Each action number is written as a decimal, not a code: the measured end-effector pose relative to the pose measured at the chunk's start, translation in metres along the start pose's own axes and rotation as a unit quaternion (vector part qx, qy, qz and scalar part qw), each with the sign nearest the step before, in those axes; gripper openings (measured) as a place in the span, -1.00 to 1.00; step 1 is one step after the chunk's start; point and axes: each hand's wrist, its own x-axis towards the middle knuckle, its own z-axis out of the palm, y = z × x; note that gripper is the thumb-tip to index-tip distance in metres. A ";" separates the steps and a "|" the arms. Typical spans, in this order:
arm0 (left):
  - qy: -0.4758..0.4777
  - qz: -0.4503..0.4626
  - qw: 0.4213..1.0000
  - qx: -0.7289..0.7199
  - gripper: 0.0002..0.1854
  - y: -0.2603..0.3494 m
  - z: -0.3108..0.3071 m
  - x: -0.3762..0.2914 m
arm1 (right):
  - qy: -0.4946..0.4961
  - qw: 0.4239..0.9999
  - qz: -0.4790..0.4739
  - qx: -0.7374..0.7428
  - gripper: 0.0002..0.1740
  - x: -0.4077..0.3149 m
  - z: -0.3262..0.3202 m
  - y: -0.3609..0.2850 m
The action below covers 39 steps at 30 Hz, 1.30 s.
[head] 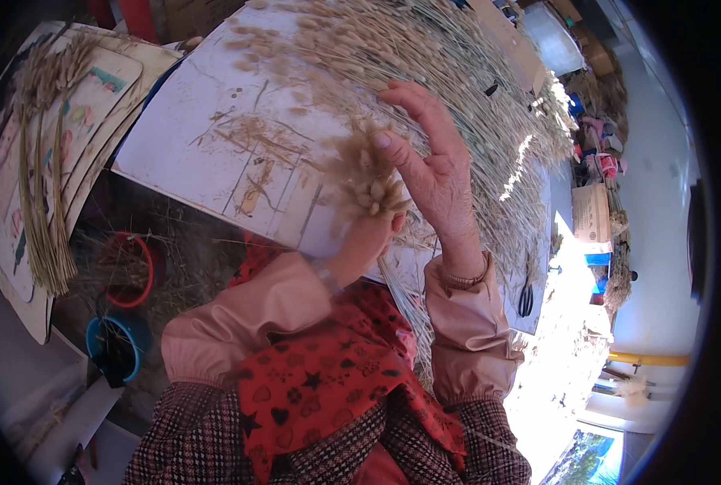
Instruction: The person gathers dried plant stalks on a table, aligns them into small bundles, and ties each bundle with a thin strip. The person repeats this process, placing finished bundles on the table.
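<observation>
My left hand (360, 245) grips a bunch of dried bunny-tail grass (369, 188) just under its fluffy heads. The stems (406, 297) hang below that hand, in front of my red printed apron (318, 388). Thumb and fingers apart, my right hand (439, 163) is raised at the right side of the heads. Its thumb overlaps them in the view, and I cannot tell whether it touches. Beyond both hands, a broad layer of loose bunny-tail stems (457, 109) covers much of the white tabletop (184, 151). The bunch is partly blurred.
Several tied bunches (45, 200) lie on stacked boards (118, 79) at the left. Below stand a red bucket (154, 273) and a blue bucket (137, 345). Black-handled scissors (525, 298) rest near the table's right edge. Cardboard boxes (591, 212) stand along the wall.
</observation>
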 end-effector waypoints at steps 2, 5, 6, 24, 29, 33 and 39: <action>-0.005 0.033 0.999 -0.015 -0.54 -0.006 -0.002 0.005 | 0.000 1.000 -0.003 0.012 -0.62 0.002 -0.014 -0.003; -0.019 0.046 0.999 0.014 -0.51 -0.022 -0.007 0.017 | -0.068 0.991 -0.071 -0.086 -0.65 -0.003 -0.024 -0.006; -0.030 0.064 0.997 0.018 -0.50 -0.028 -0.008 0.022 | -0.081 0.990 -0.079 -0.086 -0.66 -0.004 -0.024 -0.006; 0.190 0.548 0.617 0.533 -0.77 -0.044 -0.002 0.024 | -0.049 0.970 0.079 0.225 -0.82 -0.018 -0.020 0.004; -0.039 0.404 0.863 0.300 -0.80 -0.035 0.006 0.013 | -0.107 0.992 -0.025 0.068 -0.73 0.019 -0.056 -0.010; -0.082 0.369 0.904 0.197 -0.82 -0.032 0.011 0.006 | -0.219 0.970 -0.096 -0.048 -0.78 0.037 -0.062 -0.021; -0.084 0.356 0.927 0.083 -0.84 -0.034 0.015 0.006 | -0.332 0.933 -0.117 -0.074 -0.88 0.037 -0.050 -0.024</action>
